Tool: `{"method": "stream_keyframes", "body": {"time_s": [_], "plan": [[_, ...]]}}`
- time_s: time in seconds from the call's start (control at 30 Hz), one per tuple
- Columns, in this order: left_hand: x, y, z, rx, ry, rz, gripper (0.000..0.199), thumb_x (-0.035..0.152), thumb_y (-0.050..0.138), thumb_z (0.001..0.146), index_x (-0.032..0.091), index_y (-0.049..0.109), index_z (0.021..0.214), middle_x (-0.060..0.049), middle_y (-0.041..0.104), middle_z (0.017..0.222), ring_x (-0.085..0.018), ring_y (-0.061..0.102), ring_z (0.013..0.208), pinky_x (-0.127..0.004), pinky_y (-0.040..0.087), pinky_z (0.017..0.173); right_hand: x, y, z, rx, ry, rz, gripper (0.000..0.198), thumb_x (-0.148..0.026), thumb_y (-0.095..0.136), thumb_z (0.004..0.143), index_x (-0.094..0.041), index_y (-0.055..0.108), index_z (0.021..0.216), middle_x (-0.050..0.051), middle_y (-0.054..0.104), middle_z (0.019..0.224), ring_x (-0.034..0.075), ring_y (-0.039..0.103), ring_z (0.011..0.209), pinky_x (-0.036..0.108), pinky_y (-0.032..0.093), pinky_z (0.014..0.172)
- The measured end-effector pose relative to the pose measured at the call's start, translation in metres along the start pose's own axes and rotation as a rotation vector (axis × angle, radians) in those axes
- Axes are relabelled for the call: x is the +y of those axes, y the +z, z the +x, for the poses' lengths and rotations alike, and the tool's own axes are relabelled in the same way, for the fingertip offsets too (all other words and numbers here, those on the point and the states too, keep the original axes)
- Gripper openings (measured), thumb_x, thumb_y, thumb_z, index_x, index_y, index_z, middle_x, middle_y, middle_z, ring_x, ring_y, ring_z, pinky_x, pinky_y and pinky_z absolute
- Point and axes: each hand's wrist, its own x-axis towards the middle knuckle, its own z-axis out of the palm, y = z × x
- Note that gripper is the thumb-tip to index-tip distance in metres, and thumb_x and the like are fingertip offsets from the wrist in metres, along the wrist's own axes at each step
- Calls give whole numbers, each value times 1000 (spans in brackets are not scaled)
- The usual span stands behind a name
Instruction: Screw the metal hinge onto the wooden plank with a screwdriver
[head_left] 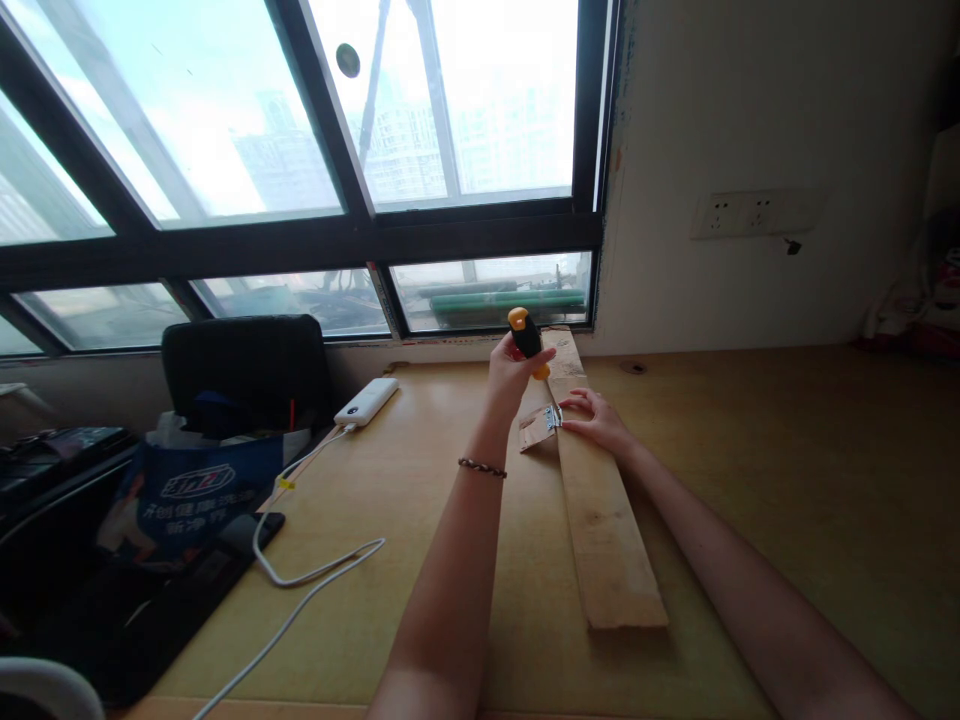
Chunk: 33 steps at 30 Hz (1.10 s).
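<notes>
Left fingers (pixel 541 358) around a tilted black-and-yellow screwdriver (pixel 526 337)

Left arm (pixel 448 570) and right arm (pixel 724 550) stretched forward. Left hand (pixel 512 370) raised, fingers (pixel 545 357) curled in grip. Right hand (pixel 598 422) lower, fingers pointing left.

Indoors: home or office, unclear which
Window (pixel 360 222): high-rises (pixel 409 145) outside
Wall (pixel 735 110): power sockets (pixel 757 214)
Table (pixel 750 460): black chair (pixel 244 358) alongside
</notes>
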Motion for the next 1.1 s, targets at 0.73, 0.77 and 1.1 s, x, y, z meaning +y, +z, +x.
{"method": "stream_keyframes", "body": {"time_s": [0.73, 0.77, 1.1], "plan": [[-9, 16, -7, -77, 15, 99, 34, 27, 74, 54, 17, 44, 67, 5, 46, 53, -7, 41, 47, -23, 33, 49, -1, -1, -1, -4, 2, 6, 55, -33, 73, 58, -23, 49, 106, 5, 66, 99, 25, 57, 102, 44, 40, 92], [-10, 16, -6, -83, 11, 110, 33, 29, 74, 55, 17, 45, 65, 5, 46, 51, -7, 40, 46, -24, 33, 49, -1, -1, -1, -2, 1, 5, 55, -33, 73, 58, -23, 49, 106, 5, 66, 99, 25, 57, 102, 43, 40, 92], [-11, 10, -6, -35, 9, 187, 28, 29, 75, 49, 13, 60, 67, 1, 56, 62, -8, 49, 57, -22, 38, 56, 1, -1, 0, -6, -13, 29, 56, -35, 73, 58, -23, 49, 107, 5, 66, 99, 24, 57, 102, 42, 40, 92]]}}
